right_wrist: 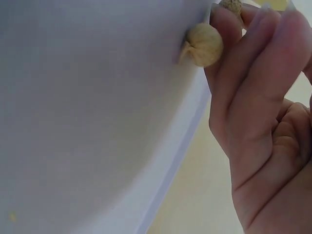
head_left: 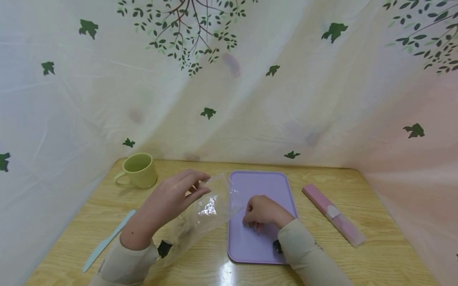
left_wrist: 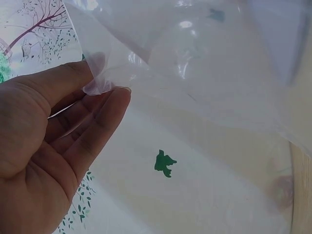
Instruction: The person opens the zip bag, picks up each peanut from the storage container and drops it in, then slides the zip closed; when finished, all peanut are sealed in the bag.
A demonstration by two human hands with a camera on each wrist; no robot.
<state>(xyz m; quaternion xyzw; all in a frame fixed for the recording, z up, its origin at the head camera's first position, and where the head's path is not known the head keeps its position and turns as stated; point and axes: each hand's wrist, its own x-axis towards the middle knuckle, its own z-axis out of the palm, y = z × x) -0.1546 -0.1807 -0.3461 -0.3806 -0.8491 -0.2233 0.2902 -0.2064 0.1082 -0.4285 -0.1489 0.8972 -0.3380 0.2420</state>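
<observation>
My left hand (head_left: 179,190) pinches the edge of a clear plastic bag (head_left: 211,204) between thumb and fingertips. The bag slants down to the table beside the lilac tray (head_left: 257,250), with blurred brownish contents low in it. In the left wrist view the bag's film (left_wrist: 170,63) stretches away from the fingertips. Over the tray, my right hand (head_left: 266,212) points downward with curled fingers. The right wrist view has a tan, rough-shelled peanut (right_wrist: 231,6) held at its fingertips, partly hidden. A second peanut (right_wrist: 204,45), seen end-on, lies against the tray beside the fingers.
A yellow-green mug (head_left: 140,171) stands at the back left. A pale blue plastic knife (head_left: 107,242) lies at the left, and a pink slim case (head_left: 332,214) at the right of the tray. A patterned curtain (head_left: 243,99) hangs behind the wooden table.
</observation>
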